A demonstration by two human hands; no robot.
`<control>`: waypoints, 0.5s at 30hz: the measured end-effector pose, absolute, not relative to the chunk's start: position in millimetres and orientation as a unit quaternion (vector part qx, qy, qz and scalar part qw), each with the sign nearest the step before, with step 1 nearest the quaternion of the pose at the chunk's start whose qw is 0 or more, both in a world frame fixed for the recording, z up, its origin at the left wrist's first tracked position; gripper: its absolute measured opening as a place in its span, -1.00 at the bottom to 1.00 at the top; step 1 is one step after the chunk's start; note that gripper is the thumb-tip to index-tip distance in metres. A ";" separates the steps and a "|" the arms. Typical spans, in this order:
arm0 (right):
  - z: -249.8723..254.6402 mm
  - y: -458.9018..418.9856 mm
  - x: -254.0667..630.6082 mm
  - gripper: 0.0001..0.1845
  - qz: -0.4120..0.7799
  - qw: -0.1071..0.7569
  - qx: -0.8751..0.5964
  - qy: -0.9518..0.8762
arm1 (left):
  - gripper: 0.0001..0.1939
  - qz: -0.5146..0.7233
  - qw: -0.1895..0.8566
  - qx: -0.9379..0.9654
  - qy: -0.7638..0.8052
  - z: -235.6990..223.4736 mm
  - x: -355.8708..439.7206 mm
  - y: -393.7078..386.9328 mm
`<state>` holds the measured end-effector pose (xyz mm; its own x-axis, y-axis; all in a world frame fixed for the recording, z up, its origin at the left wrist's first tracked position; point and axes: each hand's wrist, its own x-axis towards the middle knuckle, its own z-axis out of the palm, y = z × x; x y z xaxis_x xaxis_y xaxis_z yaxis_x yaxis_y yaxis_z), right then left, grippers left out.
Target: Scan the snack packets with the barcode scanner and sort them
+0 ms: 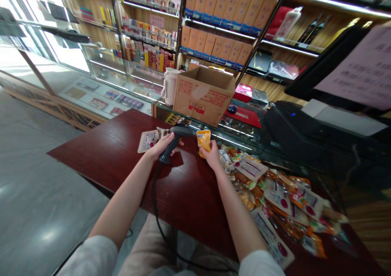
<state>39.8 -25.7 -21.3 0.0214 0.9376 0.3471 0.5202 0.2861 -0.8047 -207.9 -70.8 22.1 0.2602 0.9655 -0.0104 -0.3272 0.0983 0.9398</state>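
Note:
My left hand (161,146) is wrapped round the grip of a dark handheld barcode scanner (175,139), whose head points right. Its black cable (157,211) hangs down off the table's near edge. My right hand (211,156) pinches a small orange snack packet (203,141) and holds it upright just in front of the scanner's head. Both hands hover over a dark red wooden table (122,154). A white and purple packet (147,140) lies flat just beyond my left hand.
A heap of several snack packets (284,202) covers the table to the right. An open cardboard box (203,95) and a white jug (169,86) stand on a glass counter behind. A black till and monitor (308,129) stand at right; stocked shelves (220,27) fill the back.

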 end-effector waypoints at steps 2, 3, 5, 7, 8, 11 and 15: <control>-21.4 -29.5 38.1 -0.65 0.230 0.459 -0.545 -0.662 | -0.41 0.487 0.647 0.470 0.351 19.9 -203.1 -71.2; -21.1 -30.8 37.4 -0.65 0.232 0.459 -0.541 -0.665 | -0.41 0.478 0.646 0.479 0.352 18.4 -201.6 -70.9; -20.4 -32.3 36.9 -0.66 0.235 0.458 -0.533 -0.671 | -0.41 0.465 0.645 0.494 0.351 15.3 -199.8 -69.9; -20.3 -32.6 37.3 -0.67 0.236 0.455 -0.530 -0.675 | -0.42 0.460 0.644 0.503 0.347 13.0 -198.5 -69.2; -20.5 -32.7 37.7 -0.66 0.237 0.452 -0.532 -0.676 | -0.41 0.460 0.644 0.506 0.343 12.4 -197.7 -69.0; -20.8 -33.3 38.4 -0.65 0.238 0.437 -0.547 -0.673 | -0.42 0.476 0.640 0.507 0.327 11.8 -194.0 -69.4; -17.3 -36.3 37.5 -0.67 0.225 0.422 -0.555 -0.681 | -0.46 0.492 0.637 0.504 0.314 10.6 -190.1 -69.3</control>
<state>37.5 -36.3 -17.3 -0.0291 0.9450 0.3257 0.5660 0.2841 -0.7739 -190.1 -69.3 10.6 0.3190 0.9430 0.0952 -0.3100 0.0089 0.9507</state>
